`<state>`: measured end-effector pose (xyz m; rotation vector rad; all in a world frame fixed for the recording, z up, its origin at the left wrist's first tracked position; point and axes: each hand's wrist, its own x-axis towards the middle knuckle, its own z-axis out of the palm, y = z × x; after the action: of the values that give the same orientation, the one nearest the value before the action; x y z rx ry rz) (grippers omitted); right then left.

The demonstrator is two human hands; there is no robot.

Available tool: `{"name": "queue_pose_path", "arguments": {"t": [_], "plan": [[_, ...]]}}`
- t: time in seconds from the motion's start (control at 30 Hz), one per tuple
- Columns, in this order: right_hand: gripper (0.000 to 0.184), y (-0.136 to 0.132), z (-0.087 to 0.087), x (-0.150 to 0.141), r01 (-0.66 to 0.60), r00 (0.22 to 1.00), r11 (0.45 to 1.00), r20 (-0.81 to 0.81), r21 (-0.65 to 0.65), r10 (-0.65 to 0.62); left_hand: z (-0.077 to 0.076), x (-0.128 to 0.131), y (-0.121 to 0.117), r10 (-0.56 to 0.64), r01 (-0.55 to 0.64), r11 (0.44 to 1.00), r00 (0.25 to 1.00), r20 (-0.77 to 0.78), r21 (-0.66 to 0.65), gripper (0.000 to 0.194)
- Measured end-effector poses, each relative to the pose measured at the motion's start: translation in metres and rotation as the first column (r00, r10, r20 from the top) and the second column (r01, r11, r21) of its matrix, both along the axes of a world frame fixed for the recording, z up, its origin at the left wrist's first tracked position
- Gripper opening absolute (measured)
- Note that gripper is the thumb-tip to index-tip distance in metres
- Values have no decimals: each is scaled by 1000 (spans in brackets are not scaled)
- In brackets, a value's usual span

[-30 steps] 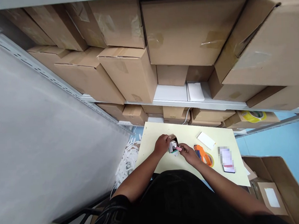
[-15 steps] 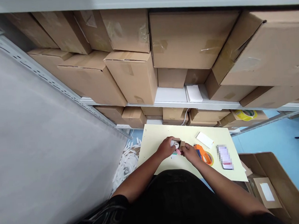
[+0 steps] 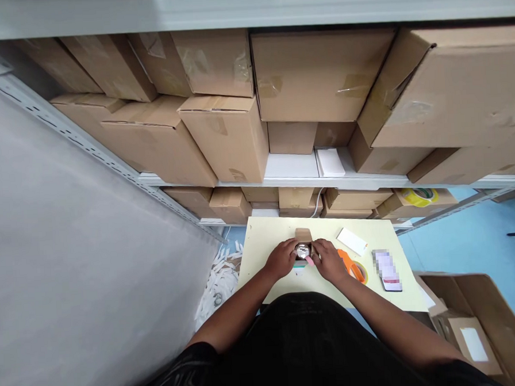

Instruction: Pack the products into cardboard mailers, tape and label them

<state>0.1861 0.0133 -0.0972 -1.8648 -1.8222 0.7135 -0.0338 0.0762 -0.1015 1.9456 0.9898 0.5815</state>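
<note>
A small cardboard box (image 3: 303,235) stands on the cream tabletop in front of me, with its brown flap raised at the far side. Inside it sits a shiny silver round object (image 3: 303,251) whose kind I cannot make out. A pink strip (image 3: 309,260) pokes out at the near right corner. My left hand (image 3: 282,258) grips the box's left side, fingers curled against it. On the opposite side my right hand (image 3: 329,259) closes round the right wall, near the pink strip. An orange tape dispenser (image 3: 351,266) lies just beyond my right hand, partly covered by it.
The cream table (image 3: 253,274) also carries a white box (image 3: 352,241) and a phone (image 3: 387,271). Behind it rise shelves of cardboard boxes (image 3: 224,140), with yellow tape (image 3: 419,196) on one. An open carton (image 3: 483,313) stands right; paper strips (image 3: 219,281) lie left.
My hands have spread to the two sides of the small box. Its flap now stands up at the back, and the silver object shows more fully. The view has tilted slightly.
</note>
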Motion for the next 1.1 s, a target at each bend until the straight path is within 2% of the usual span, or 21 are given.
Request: {"name": "queue_pose_path", "arguments": {"t": [0.07,0.13,0.2,0.43,0.53,0.7,0.83,0.97,1.1], "plan": [[32,2,5,0,-42,997,999,61,-6,42,2,-3,0,-65,65,998,998,3,-27,59],[26,3,10,-3,-49,994,999,95,-19,51,4,-5,-3,-78,78,996,997,-5,-40,75],[23,5,16,-9,-35,991,999,126,-42,40,6,-5,-6,-71,70,996,997,-14,-47,81],[28,14,32,-38,0,965,992,261,-123,32,8,3,-6,6,-7,1000,999,-47,-16,76],[26,18,29,-41,43,969,989,246,-144,-7,6,4,-6,-23,23,1000,998,-64,1,76],[35,34,17,-41,77,968,973,250,-217,-21,1,8,-10,-40,40,999,998,-58,7,78],[37,45,16,-45,106,967,964,252,-246,-42,-3,11,-9,-39,43,998,995,-95,38,79],[37,36,22,-50,14,923,986,382,-164,50,-5,12,-8,-7,19,996,989,-148,84,69],[43,23,35,-50,-43,918,999,394,-27,50,-4,11,-10,30,-17,997,985,-172,74,60]]}}
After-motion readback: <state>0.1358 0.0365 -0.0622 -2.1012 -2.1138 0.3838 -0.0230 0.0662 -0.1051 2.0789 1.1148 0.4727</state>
